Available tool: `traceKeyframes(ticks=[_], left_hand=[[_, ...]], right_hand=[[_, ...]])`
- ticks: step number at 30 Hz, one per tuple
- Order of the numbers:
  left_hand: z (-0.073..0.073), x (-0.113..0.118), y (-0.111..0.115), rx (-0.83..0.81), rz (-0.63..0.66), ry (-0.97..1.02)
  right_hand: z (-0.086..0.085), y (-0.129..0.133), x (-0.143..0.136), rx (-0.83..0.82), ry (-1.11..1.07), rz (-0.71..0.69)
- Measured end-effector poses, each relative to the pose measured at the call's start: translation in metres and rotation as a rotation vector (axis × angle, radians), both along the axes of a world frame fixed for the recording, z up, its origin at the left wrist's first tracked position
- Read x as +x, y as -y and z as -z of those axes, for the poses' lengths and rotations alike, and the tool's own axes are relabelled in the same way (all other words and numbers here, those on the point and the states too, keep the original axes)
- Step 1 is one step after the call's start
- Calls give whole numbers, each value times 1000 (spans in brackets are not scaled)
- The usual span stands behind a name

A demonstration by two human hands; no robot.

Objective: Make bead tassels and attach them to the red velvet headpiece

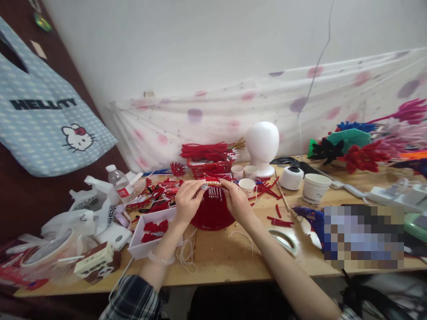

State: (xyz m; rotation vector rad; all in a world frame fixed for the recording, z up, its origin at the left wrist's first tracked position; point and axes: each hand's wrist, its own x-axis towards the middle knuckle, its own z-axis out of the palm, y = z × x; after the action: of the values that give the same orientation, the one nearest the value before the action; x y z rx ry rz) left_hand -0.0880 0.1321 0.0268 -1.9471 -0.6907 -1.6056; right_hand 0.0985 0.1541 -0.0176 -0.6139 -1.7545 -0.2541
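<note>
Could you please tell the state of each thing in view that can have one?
Left hand, gripping the beaded piece
Right hand, gripping its other end
Bottle, capped
White box, open, red pieces inside
White head form, upright
Red basket, heaped with red stems
Blue bag, hanging
Large white cup, upright

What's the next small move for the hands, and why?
I'd probably ease the right hand slightly outward to expose the near end of the beaded piece: that hand covers it, while the left hand holds the opposite end and could likely steady it.
</note>
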Motion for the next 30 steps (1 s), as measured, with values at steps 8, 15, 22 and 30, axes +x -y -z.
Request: traceKeyframes(ticks=[8, 15, 22, 30], left_hand=[[4, -1, -4, -34, -8, 15], [2, 1, 6, 15, -19, -3], [7, 5, 6, 46, -5, 10], [4, 4, 15, -19, -20, -86]], right_hand=[[0, 5, 4, -66, 63, -35], [-3, 12, 5, -25, 26, -65], [-6, 9, 7, 57, 7, -44], [2, 7, 8, 86, 0, -30]])
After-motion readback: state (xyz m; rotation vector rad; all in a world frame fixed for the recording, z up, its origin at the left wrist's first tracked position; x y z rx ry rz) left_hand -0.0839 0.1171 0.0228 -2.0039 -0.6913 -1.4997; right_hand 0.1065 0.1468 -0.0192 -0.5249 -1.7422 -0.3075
